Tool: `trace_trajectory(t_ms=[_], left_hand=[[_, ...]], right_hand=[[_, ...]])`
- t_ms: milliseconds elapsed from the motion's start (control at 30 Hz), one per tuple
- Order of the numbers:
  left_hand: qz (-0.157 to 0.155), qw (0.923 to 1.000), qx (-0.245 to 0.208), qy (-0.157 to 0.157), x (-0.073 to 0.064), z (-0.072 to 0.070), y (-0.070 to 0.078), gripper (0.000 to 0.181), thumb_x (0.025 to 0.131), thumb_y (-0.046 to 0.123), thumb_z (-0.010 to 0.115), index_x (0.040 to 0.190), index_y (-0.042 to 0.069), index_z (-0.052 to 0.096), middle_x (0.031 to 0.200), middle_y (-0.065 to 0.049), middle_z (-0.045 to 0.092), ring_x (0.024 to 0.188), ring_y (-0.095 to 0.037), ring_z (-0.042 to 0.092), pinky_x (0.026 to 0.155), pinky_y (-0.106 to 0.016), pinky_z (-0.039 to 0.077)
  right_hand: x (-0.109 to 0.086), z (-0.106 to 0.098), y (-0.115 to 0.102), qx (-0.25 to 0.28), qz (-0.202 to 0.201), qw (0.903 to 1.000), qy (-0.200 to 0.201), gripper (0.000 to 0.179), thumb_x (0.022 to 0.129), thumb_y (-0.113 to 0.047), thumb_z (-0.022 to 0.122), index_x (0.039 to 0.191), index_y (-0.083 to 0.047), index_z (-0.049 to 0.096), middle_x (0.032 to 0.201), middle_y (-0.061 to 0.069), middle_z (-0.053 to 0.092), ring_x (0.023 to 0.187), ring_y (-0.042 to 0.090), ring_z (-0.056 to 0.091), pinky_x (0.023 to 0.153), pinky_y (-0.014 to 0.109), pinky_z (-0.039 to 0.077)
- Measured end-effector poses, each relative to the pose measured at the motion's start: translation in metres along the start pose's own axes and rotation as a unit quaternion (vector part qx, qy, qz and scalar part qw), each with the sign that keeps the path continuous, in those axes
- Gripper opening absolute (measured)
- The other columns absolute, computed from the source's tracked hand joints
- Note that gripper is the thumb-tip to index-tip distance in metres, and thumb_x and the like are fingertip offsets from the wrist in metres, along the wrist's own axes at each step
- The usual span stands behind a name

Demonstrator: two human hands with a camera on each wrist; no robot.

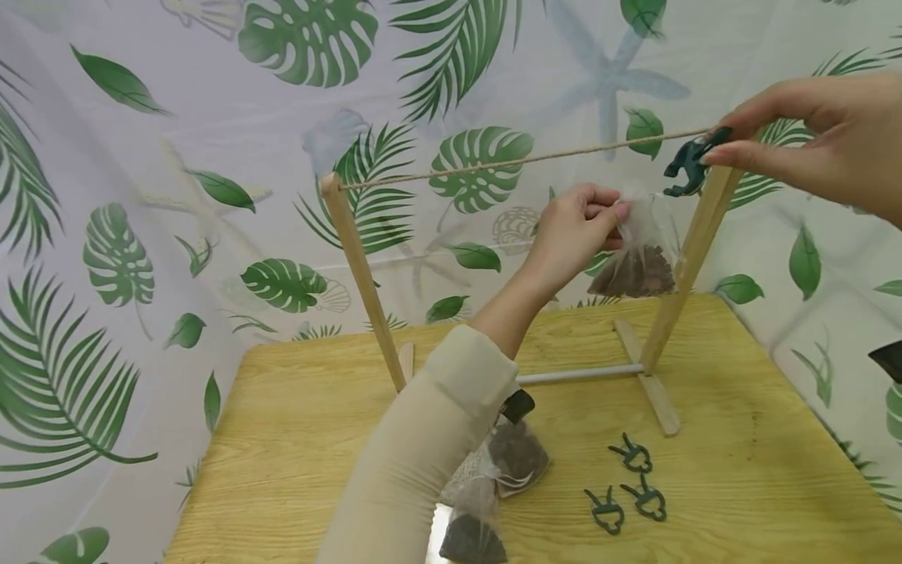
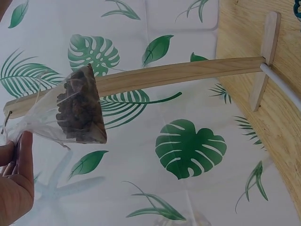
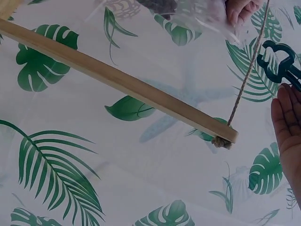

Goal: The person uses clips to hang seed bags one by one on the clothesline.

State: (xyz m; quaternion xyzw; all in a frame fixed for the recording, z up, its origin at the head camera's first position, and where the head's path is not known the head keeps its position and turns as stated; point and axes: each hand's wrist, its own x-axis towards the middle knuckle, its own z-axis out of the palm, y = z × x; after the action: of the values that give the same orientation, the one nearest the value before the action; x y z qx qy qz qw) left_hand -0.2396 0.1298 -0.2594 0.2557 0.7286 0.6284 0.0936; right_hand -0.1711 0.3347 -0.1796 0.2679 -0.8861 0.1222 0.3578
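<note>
My left hand (image 1: 574, 231) pinches the gathered top of a sheer pouch (image 1: 637, 266) with dark brown chunks in its bottom. The pouch hangs just below the twine (image 1: 535, 159), near the right post (image 1: 694, 258) of a wooden frame. In the left wrist view the pouch (image 2: 80, 110) overlaps that post, its neck at my fingertips. Up by the right end of the twine, my right hand (image 1: 838, 145) pinches the handles of a dark green clip (image 1: 690, 164) between thumb and fingers. The clip (image 3: 280, 63) has its jaws spread beside the twine in the right wrist view.
Several more items lie on the wooden table (image 1: 747, 470): three green clips (image 1: 644, 499) at the right front, and filled sheer pouches (image 1: 517, 454) partly behind my left sleeve. A white rod (image 1: 581, 374) joins the frame's feet. Leaf-printed cloth (image 1: 211, 274) hangs behind.
</note>
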Motion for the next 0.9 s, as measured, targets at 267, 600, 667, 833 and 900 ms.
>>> trace_trajectory(t_ms=[267, 600, 667, 833, 900], left_hand=[[0.016, 0.9997, 0.005, 0.017, 0.017, 0.001, 0.004, 0.028, 0.097, 0.017, 0.054, 0.121, 0.003, 0.058, 0.103, -0.007, 0.069, 0.075, -0.013, 0.066, 0.066, -0.017, 0.053], [0.056, 0.9959, 0.023, 0.067, 0.024, 0.007, 0.003, 0.027, 0.097, 0.016, 0.054, 0.120, 0.004, 0.060, 0.101, -0.006, 0.069, 0.073, -0.007, 0.062, 0.065, -0.012, 0.050], [0.067, 0.9939, 0.047, 0.075, 0.025, 0.009, 0.005, 0.027, 0.098, 0.018, 0.053, 0.121, 0.005, 0.060, 0.099, -0.004, 0.069, 0.071, -0.005, 0.060, 0.064, -0.011, 0.048], [0.088, 0.9890, 0.089, 0.080, 0.026, 0.013, 0.010, 0.028, 0.099, 0.020, 0.051, 0.123, 0.009, 0.060, 0.092, -0.001, 0.068, 0.068, -0.004, 0.055, 0.059, -0.011, 0.043], [0.090, 0.9884, 0.092, 0.079, 0.026, 0.015, 0.012, 0.028, 0.099, 0.020, 0.051, 0.123, 0.010, 0.060, 0.090, 0.000, 0.067, 0.068, -0.003, 0.055, 0.058, -0.012, 0.043]], right_hand=[[0.019, -0.006, 0.006, 0.009, 0.093, 0.9955, 0.011, 0.021, 0.089, -0.011, 0.065, 0.101, 0.006, 0.069, 0.087, -0.047, 0.040, 0.046, -0.010, 0.026, 0.047, 0.013, 0.021], [0.031, 0.003, 0.027, 0.080, 0.178, 0.9807, -0.019, 0.011, 0.092, -0.015, 0.062, 0.090, -0.023, 0.069, 0.080, -0.035, 0.052, 0.068, -0.009, 0.048, 0.067, 0.005, 0.036], [0.032, 0.004, 0.030, 0.095, 0.180, 0.9788, -0.022, 0.021, 0.092, -0.014, 0.062, 0.087, -0.034, 0.063, 0.080, -0.032, 0.054, 0.068, -0.007, 0.051, 0.068, 0.003, 0.038], [0.033, 0.007, 0.035, 0.111, 0.160, 0.9805, -0.024, 0.023, 0.092, -0.010, 0.061, 0.087, -0.032, 0.064, 0.078, -0.029, 0.056, 0.065, -0.004, 0.052, 0.065, 0.003, 0.040], [0.034, 0.006, 0.036, 0.110, 0.155, 0.9813, -0.026, 0.024, 0.092, -0.009, 0.061, 0.087, -0.032, 0.063, 0.076, -0.029, 0.056, 0.063, -0.004, 0.052, 0.065, 0.003, 0.040]])
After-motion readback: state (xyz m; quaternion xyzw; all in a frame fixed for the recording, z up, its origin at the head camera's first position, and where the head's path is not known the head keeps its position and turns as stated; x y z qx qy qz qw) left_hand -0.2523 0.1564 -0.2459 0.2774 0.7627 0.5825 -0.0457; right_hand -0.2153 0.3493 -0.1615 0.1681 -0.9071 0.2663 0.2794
